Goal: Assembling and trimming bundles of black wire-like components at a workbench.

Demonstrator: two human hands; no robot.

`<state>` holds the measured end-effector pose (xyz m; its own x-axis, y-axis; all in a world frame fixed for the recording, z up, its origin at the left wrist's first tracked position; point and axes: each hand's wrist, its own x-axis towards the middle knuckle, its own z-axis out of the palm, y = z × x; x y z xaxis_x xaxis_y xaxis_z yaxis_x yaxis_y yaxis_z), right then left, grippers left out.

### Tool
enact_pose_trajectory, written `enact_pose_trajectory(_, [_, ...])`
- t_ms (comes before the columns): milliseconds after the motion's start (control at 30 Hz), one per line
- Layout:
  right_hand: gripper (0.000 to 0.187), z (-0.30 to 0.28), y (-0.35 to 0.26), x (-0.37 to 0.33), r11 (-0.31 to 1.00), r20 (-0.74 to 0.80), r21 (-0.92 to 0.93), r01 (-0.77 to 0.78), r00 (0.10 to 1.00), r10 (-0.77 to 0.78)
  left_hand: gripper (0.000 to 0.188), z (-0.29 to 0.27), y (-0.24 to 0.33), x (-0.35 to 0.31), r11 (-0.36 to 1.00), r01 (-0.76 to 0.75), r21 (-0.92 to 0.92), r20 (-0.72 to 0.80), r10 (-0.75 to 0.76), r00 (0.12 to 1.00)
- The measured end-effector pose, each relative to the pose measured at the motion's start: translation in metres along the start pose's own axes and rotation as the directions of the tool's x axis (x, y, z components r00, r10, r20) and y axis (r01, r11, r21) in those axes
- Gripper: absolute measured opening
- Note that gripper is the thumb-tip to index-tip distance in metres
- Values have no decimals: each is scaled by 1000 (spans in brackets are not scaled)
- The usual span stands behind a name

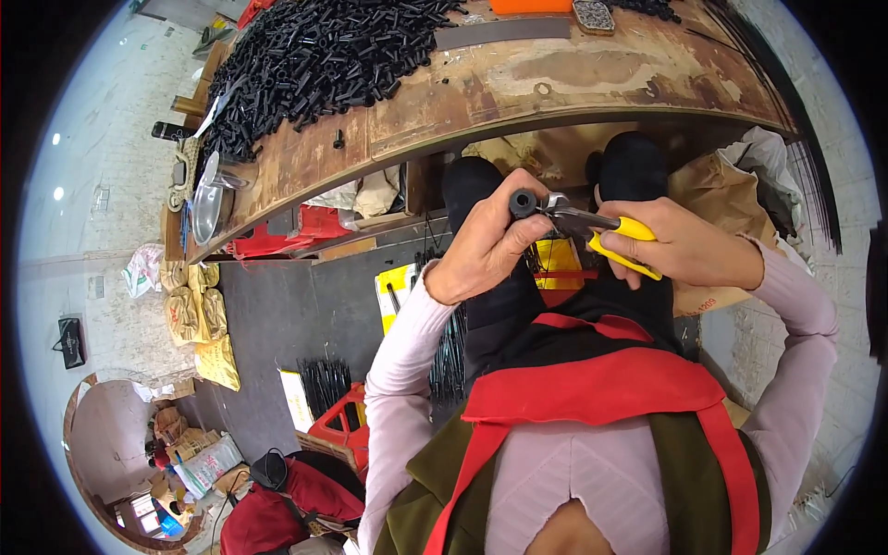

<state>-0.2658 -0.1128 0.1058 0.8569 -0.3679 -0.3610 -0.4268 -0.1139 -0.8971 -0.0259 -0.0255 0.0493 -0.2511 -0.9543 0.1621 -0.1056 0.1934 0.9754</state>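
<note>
Above my lap, my left hand (490, 242) is closed round a short black tube-like part (524, 203) whose round hollow end faces up. In my right hand (680, 244) are the yellow handles of a pair of pliers (592, 219). The pliers' metal jaws reach left to the side of the black part, beside my left fingers. Whether the jaws grip anything there is too small to tell. On the wooden workbench (490, 88) beyond my hands lies a large heap of similar black parts (314, 65).
A single black part (339, 139) lies near the bench's front edge. Metal bowls (211, 208) stand at its left end. Left of me on the floor is a red crate (342, 421) beside bundles of thin black rods (326, 381). A brown paper sack (717, 190) stands at my right.
</note>
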Motion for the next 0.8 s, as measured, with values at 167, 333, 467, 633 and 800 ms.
enact_pose_trajectory(167, [26,-4,-9,-7,953,221,154,-262,949,225,21,13,12,-8,994,-68,91,-15,70,997])
enact_pose_trajectory(333, [21,-8,12,7,960,-51,-247,135,987,-152,37,8,4,-12,962,12,273,-203,46,978])
enact_pose_trajectory(467, [19,-97,68,66,664,-346,-725,184,737,-581,68,-22,3,6,979,-123,-163,-431,41,901])
enact_pose_trajectory(633, [19,-222,100,135,588,-476,-803,-101,702,-530,65,-19,-13,19,970,-101,-222,-427,-4,904])
enact_pose_trajectory(800, [22,-251,94,183,440,-496,-854,-279,691,-525,52,-16,-35,32,947,-18,-322,-329,-95,939])
